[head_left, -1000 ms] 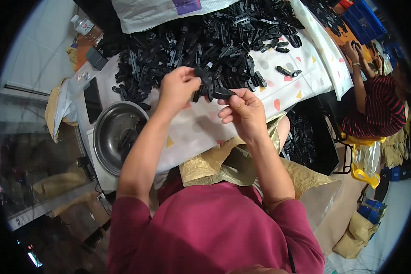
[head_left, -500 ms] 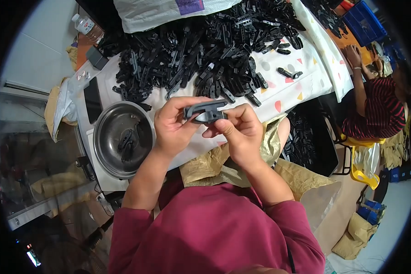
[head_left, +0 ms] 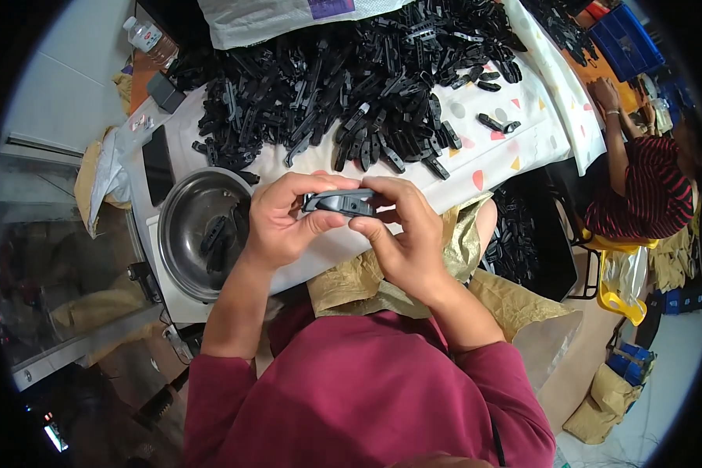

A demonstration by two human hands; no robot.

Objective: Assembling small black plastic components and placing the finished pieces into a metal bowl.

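A small black plastic part (head_left: 342, 203), long and narrow with a slotted side, is held level between my two hands over the table's near edge. My left hand (head_left: 282, 222) pinches its left end between thumb and fingers. On the right end, my right hand (head_left: 402, 226) grips with thumb below and fingers above. Beyond the hands, a big heap of similar black plastic parts (head_left: 288, 101) covers the patterned tablecloth (head_left: 476, 168). Left of my left hand stands a steel bowl (head_left: 181, 226) with a few black parts lying in it.
A white sack (head_left: 281, 19) rests on the heap's far side. At the left are a bottle (head_left: 150, 43) and a dark phone-like slab (head_left: 157, 165). A black bin (head_left: 534, 242) of parts stands at the right; beyond it sits another person (head_left: 639, 183). Gold-brown sheeting (head_left: 351, 285) covers my lap.
The piece between my hands has come together: its upper strip stood apart before and now lies against the lower body. My right fingers have moved up over its top.
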